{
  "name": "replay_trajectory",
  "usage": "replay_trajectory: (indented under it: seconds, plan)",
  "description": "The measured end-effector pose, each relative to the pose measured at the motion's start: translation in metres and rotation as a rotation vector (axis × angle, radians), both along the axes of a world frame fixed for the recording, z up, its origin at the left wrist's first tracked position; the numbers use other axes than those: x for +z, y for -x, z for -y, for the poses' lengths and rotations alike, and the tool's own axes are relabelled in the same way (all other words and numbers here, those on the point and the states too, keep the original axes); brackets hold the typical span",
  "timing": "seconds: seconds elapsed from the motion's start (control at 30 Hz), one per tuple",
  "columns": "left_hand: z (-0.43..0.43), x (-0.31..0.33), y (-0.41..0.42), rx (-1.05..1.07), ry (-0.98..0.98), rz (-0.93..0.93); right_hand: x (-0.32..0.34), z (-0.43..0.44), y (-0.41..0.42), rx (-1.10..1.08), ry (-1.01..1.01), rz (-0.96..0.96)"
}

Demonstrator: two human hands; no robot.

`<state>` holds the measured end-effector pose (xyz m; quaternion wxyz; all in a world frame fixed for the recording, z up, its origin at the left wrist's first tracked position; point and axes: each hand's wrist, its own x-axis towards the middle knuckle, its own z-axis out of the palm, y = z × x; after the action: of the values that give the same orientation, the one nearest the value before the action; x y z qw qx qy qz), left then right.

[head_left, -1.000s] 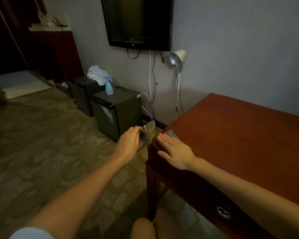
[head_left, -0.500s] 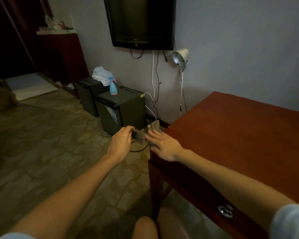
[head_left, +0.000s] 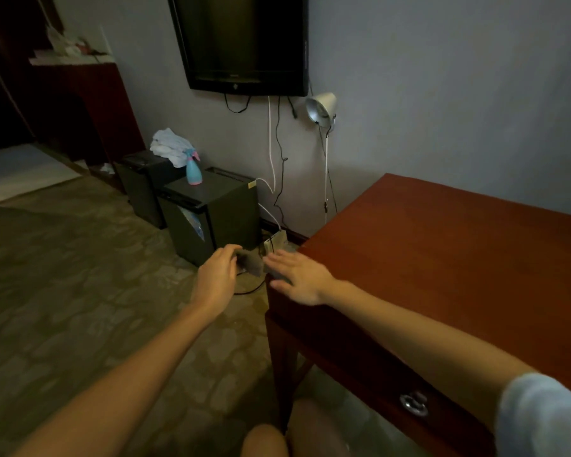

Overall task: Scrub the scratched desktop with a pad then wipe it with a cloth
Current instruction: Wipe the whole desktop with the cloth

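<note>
The grey pad (head_left: 249,258) is hanging just off the left corner of the desk (head_left: 442,258), with the left hand (head_left: 216,275) pinching one end of it. The right hand (head_left: 299,275) is lying flat on that corner, fingers spread. For good scrubbing, the pad is likely needing a fuller, flatter grip before going onto the wood.

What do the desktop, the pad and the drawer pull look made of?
The desktop: reddish-brown wood or veneer, smooth satin finish, soft even sheen. The pad, gripped by the left hand: dark grey, matte, fuzzy-edged, probably fibrous scouring material; blurred. The drawer pull: shiny silvery ring, likely metal.
</note>
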<state>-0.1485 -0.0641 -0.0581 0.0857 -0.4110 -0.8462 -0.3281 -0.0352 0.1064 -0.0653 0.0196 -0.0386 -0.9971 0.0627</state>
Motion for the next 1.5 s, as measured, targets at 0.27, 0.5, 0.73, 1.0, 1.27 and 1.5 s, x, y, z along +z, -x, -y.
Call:
replay_trajectory:
  seconds: [0.27, 0.5, 0.73, 1.0, 1.27, 1.5]
  plan:
    - [-0.025, -0.003, -0.006, -0.052, -0.017, 0.013, -0.003, -0.042, -0.061, 0.04, 0.072, -0.081]
    - [-0.011, -0.003, -0.001, -0.023, -0.038, 0.004, -0.003, -0.042, 0.005, -0.147, 0.067, -0.026]
    - [-0.01, -0.013, 0.003, 0.002, -0.013, 0.011, -0.01, 0.003, -0.04, 0.174, 0.104, -0.104]
    - [-0.02, -0.011, -0.011, -0.049, -0.075, 0.048, -0.001, -0.071, -0.027, -0.119, 0.049, -0.015]
    - [-0.053, -0.008, -0.028, -0.025, -0.158, 0.045, -0.008, -0.028, -0.009, 0.145, 0.068, -0.066]
    - [-0.078, -0.016, -0.034, -0.107, -0.138, -0.005, 0.0, -0.116, -0.011, -0.011, 0.055, -0.025]
